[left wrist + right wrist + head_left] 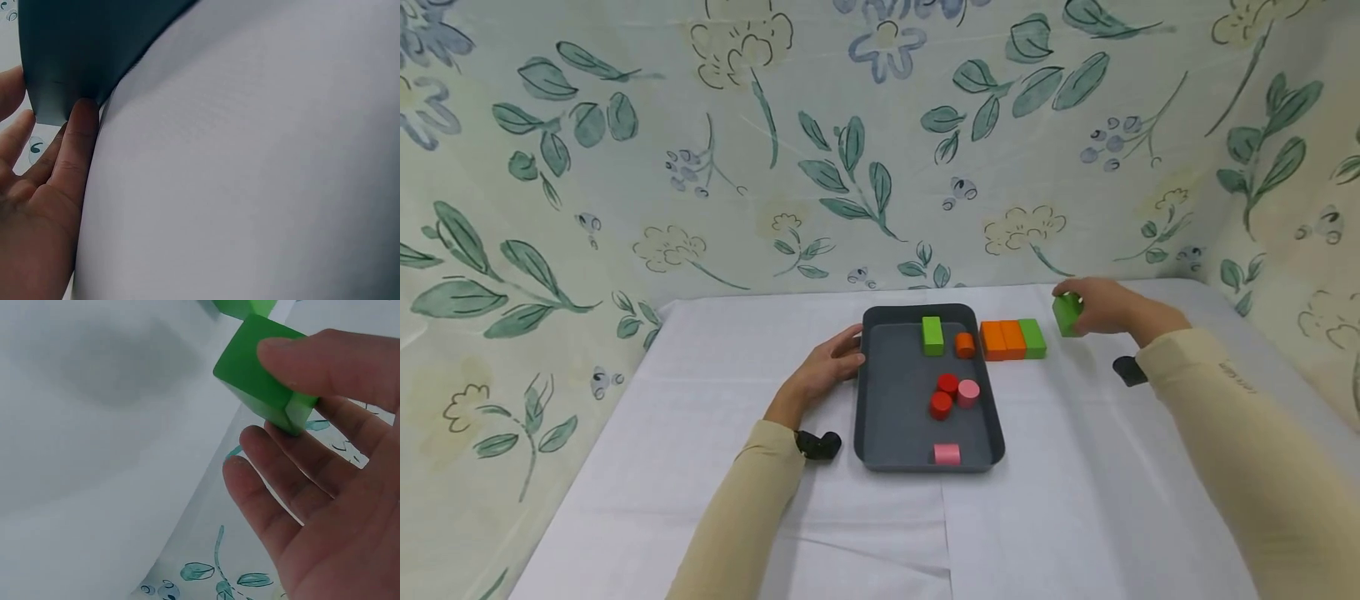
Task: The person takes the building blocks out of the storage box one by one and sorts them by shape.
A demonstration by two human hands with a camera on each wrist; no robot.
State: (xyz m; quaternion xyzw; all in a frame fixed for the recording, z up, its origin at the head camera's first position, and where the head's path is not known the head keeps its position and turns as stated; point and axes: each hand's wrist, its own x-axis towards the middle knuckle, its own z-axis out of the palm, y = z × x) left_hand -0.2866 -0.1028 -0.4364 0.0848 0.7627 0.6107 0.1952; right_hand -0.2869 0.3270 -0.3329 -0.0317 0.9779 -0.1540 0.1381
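My right hand (1108, 307) pinches a green block (1066, 314) between thumb and fingers, raised above the cloth at the right. In the right wrist view that block (262, 369) hangs tilted under the thumb. Left of it, a row of two orange blocks (1002, 340) and one green block (1033, 338) stands against the tray's right side. My left hand (826, 367) touches the left wall of the dark grey tray (891, 433) with nearly straight fingers. In the left wrist view, fingertips meet the tray's outer wall (69, 56).
Inside the tray are a light green block (932, 336), an orange cylinder (965, 345), two red cylinders (940, 406) and two pink cylinders (947, 454). White cloth (700, 375) covers the table. A floral curtain (850, 167) hangs behind it.
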